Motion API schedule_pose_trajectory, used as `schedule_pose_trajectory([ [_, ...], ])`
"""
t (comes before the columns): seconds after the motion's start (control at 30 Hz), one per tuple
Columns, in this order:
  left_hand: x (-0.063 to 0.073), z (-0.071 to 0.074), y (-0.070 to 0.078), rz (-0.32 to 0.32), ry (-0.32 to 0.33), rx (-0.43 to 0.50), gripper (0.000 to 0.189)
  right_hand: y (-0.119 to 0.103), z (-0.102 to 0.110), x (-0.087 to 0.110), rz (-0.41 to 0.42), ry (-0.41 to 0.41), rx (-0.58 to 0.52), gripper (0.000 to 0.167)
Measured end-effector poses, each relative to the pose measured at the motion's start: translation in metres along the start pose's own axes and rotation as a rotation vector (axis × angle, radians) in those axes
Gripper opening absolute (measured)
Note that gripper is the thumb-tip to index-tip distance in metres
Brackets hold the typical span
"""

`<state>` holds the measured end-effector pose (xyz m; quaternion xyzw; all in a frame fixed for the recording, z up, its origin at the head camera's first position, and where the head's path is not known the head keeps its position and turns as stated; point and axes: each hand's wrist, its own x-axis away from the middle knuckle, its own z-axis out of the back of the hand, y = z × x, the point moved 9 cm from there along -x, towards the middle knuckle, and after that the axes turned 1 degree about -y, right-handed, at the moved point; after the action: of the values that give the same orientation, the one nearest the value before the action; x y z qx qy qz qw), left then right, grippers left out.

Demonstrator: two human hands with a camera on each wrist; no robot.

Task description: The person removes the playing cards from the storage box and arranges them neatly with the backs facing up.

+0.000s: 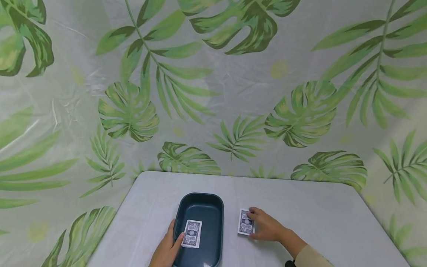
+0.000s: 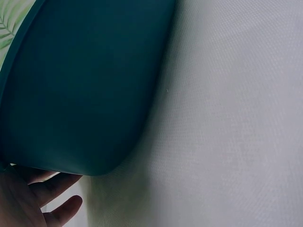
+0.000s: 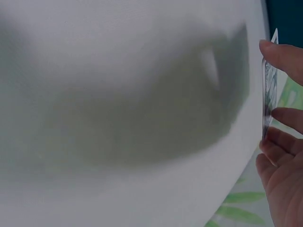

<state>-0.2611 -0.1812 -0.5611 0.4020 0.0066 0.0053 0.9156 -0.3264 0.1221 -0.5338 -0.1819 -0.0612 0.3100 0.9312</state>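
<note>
My left hand (image 1: 165,248) grips the left wall of a dark teal oblong tray (image 1: 213,241), its thumb over the rim and its fingers outside. In the left wrist view the tray's outer side (image 2: 90,85) fills much of the picture, with fingers (image 2: 52,187) at its edge. Inside the tray lie face-down playing cards (image 1: 192,233) with patterned backs, right by the thumb. To the tray's right, my right hand (image 1: 268,225) holds a playing card (image 1: 245,222) by its edges, patterned back up. The right wrist view shows that card (image 3: 270,90) nearly edge-on, between thumb and fingers.
A white-covered table (image 1: 317,215) lies beneath the tray and both hands. Behind it hangs a pale cloth (image 1: 240,96) printed with green leaves, close along the table's far edge. A dark band (image 1: 290,263) sits at my right wrist.
</note>
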Motion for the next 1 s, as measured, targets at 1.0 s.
schedule_pose_trajectory([
  [1.0,0.000,0.001,-0.003,0.044,-0.008,-0.001,0.071,0.002,-0.032,-0.011,0.022,-0.052,0.010,0.074],
])
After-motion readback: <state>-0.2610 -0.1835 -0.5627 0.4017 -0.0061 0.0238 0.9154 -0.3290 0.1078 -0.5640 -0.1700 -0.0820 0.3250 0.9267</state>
